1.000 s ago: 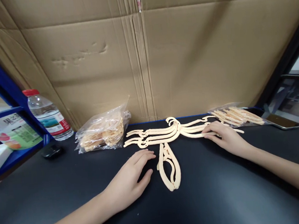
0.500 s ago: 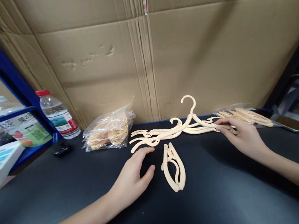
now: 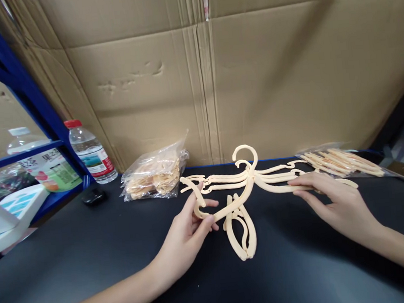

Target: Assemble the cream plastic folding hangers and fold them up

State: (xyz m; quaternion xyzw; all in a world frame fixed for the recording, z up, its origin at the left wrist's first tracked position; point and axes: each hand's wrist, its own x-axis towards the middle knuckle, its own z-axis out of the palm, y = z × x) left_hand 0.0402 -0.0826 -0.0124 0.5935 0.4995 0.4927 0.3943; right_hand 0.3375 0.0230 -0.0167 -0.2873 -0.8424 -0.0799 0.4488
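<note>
A cream plastic folding hanger (image 3: 272, 187) is spread wide between my hands, its hook pointing up. My left hand (image 3: 184, 232) pinches the left arm near its notched end, thumb in front. On the other side, my right hand (image 3: 335, 200) has thumb and fingers closed on the right arm. Behind it lie other unfolded hangers (image 3: 222, 180), partly covered by the held one. A folded hanger (image 3: 248, 232) rests on the black table between my hands, its top overlapped by the held hanger's left arm.
Clear bags of cream hanger pieces lie at the back: one bag (image 3: 154, 175) left, another bag (image 3: 342, 159) right. A red-capped water bottle (image 3: 93, 157) and a black object (image 3: 94, 195) stand by the blue shelf frame (image 3: 29, 106). Cardboard (image 3: 287, 67) walls the back.
My left hand has moved up to the hanger and closed on its left arm. The hanger has come toward me, off the others, with its left side swung nearer. The view has shifted slightly.
</note>
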